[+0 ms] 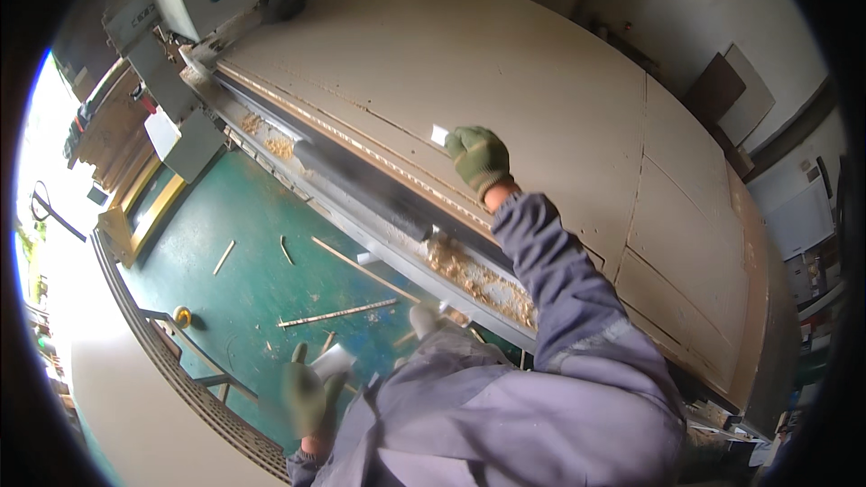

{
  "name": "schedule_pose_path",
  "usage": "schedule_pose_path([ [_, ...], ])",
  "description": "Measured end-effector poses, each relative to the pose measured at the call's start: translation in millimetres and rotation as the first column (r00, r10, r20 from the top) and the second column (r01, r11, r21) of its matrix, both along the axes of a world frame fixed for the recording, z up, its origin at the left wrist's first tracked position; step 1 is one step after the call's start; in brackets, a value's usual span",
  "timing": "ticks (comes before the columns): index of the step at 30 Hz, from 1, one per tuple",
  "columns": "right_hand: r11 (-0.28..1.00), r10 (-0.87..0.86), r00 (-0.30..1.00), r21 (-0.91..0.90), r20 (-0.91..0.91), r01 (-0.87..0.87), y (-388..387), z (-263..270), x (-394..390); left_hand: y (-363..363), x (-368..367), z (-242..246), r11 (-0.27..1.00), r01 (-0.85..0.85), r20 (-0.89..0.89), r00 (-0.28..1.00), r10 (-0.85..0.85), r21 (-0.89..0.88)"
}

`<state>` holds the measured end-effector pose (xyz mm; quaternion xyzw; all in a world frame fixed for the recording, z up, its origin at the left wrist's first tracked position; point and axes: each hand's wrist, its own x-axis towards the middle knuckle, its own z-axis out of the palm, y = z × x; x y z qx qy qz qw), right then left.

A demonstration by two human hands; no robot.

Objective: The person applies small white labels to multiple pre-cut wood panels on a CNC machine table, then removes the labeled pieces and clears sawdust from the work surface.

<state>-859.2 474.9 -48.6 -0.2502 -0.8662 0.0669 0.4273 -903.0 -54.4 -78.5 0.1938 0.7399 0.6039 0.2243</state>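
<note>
My right hand (479, 157), in a green knitted glove, is over a large pale board (514, 54) with its fingers curled. A small white piece (440, 134), like paper or a label, sticks out at its fingertips. Thin cut lines and small holes mark the board. My left hand (311, 389), also gloved and blurred, hangs low above the green floor with its fingers apart. A white sheet-like piece (335, 360) shows beside it; whether they touch is unclear.
A metal machine edge with a dark roller (365, 182) and wood shavings (473, 277) runs along the board. Wooden strips (338, 312) and a yellow tape roll (182, 316) are on the floor side. At the lower left stands another pale panel (135, 406) beside a slatted rail.
</note>
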Motion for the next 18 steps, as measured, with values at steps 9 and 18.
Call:
schedule_pose_path([
  [9, 0.962, -0.084, 0.656, -0.111, 0.750, 0.250, 130, -54, -122, 48, -11, 0, 0.996, -0.092, 0.140, 0.986, 0.093, -0.015],
  [18, 0.985, 0.085, 0.782, -0.173, 0.617, 0.030, 86, -77, -106, 149, -55, 69, 0.987, -0.055, 0.233, 0.972, 0.019, 0.149],
])
